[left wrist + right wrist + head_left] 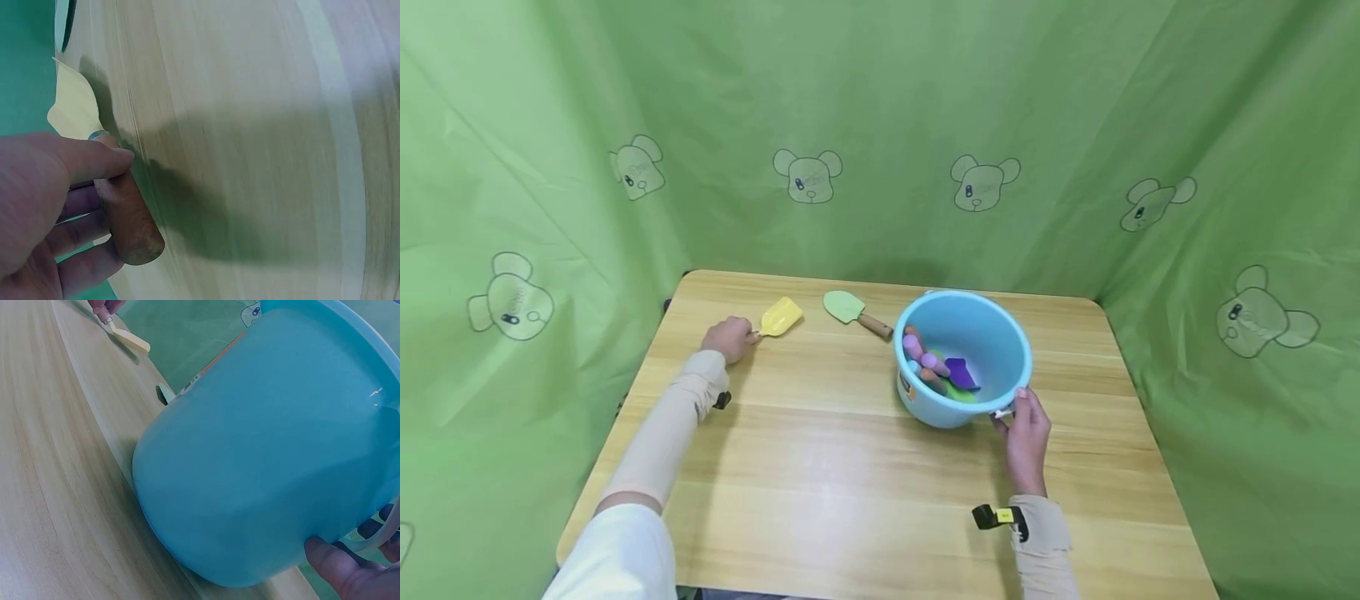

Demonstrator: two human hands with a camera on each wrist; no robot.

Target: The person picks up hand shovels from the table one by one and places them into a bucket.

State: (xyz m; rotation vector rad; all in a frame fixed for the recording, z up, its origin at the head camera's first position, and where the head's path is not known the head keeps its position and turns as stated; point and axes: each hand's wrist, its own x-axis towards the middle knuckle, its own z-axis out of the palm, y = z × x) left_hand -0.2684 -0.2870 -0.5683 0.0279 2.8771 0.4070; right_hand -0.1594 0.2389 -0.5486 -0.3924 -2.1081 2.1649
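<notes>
In the head view my left hand (728,338) holds a small yellow toy shovel (782,317) near the table's far left. The left wrist view shows thumb and fingers around its brown wooden handle (128,215), blade pointing away. My right hand (1027,435) grips a light blue bucket (945,417) at its near right rim, beside the white bail handle (1003,412). The right wrist view has the thumb against the bucket's side (250,450). Inside lie several toy pieces with purple, orange and blue handle ends (935,364), plus a dark purple piece (960,374).
A green trowel (843,306) with a wooden handle lies between the shovel and the bucket, its handle end close to the bucket. The wooden table (820,500) is bordered on the far side and both flanks by green curtain (887,225) with mouse-head drawings.
</notes>
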